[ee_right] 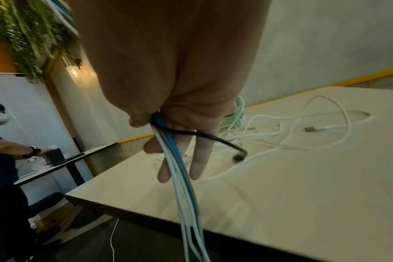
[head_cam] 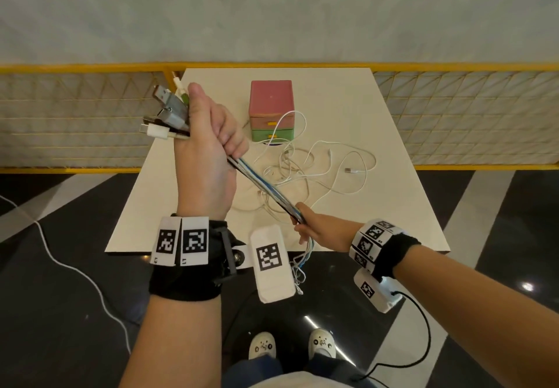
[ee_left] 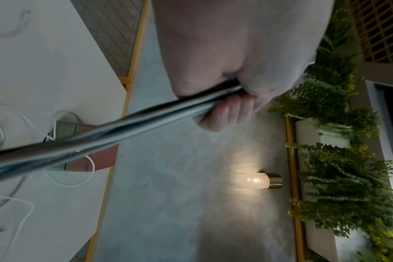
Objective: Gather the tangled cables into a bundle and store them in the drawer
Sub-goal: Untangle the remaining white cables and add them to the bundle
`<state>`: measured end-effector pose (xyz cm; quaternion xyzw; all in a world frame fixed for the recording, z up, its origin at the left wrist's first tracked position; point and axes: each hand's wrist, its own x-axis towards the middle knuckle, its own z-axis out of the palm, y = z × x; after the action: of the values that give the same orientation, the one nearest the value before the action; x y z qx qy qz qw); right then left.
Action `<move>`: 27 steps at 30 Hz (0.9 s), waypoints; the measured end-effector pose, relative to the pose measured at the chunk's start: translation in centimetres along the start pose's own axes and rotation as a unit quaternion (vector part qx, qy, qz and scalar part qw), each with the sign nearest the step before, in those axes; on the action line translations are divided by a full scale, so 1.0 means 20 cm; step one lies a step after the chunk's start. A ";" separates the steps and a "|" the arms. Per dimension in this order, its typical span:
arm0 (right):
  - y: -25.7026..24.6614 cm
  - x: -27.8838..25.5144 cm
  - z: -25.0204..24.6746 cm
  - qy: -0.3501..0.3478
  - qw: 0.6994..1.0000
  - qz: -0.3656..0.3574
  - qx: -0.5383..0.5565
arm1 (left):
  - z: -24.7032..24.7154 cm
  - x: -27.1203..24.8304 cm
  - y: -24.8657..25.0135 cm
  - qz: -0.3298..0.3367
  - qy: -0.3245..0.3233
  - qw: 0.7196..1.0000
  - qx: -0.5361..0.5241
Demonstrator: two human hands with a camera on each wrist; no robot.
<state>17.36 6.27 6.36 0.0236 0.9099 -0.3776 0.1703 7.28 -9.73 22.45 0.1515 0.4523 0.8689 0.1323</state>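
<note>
A bundle of several cables [head_cam: 263, 185], white, blue and black, runs taut between my two hands above the table. My left hand [head_cam: 208, 133] is raised and grips one end in a fist, with USB plugs [head_cam: 168, 112] sticking out to the left. My right hand [head_cam: 311, 227] pinches the bundle near the table's front edge; its loose tails [ee_right: 184, 203] hang down past the edge. More white cables [head_cam: 308, 167] lie tangled on the table. The small pink and green drawer box [head_cam: 271, 109] stands at the back, its drawers closed.
The cream table [head_cam: 393, 212] stands against a yellow mesh railing [head_cam: 453, 115]. A white cord [head_cam: 75, 269] runs across the dark floor at the left. Another person [ee_right: 5, 156] sits at a dark table in the right wrist view.
</note>
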 end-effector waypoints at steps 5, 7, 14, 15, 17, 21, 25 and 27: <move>0.11 0.01 0.05 -0.066 0.992 0.101 -0.032 | -0.04 0.03 -0.01 0.003 -0.035 0.997 0.063; 0.06 0.00 -0.01 -0.082 0.994 0.075 -0.014 | -0.05 0.03 -0.03 -0.015 -0.036 0.991 0.126; -0.42 0.09 -0.17 0.046 0.955 -0.146 0.253 | -0.08 0.03 -0.23 -0.073 -0.051 0.960 0.264; -0.45 0.11 -0.17 0.044 0.951 -0.150 0.266 | -0.09 0.04 -0.23 -0.061 -0.054 0.954 0.289; -0.48 0.13 -0.15 0.056 0.954 -0.140 0.260 | -0.13 0.08 -0.23 -0.042 -0.055 0.947 0.314; -0.50 0.15 -0.13 0.072 0.945 -0.164 0.273 | -0.19 0.09 -0.22 -0.059 -0.060 0.959 0.272; -0.44 0.22 -0.08 0.034 0.966 -0.198 0.163 | -0.20 0.13 -0.19 -0.044 -0.059 0.985 0.156; -0.35 0.29 -0.03 -0.002 0.982 -0.179 0.059 | -0.23 0.16 -0.16 -0.038 -0.013 0.989 0.141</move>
<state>10.45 1.29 9.58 -0.1305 0.8752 -0.4550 0.0998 2.80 -10.31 17.80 0.1628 0.5739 0.7886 0.1490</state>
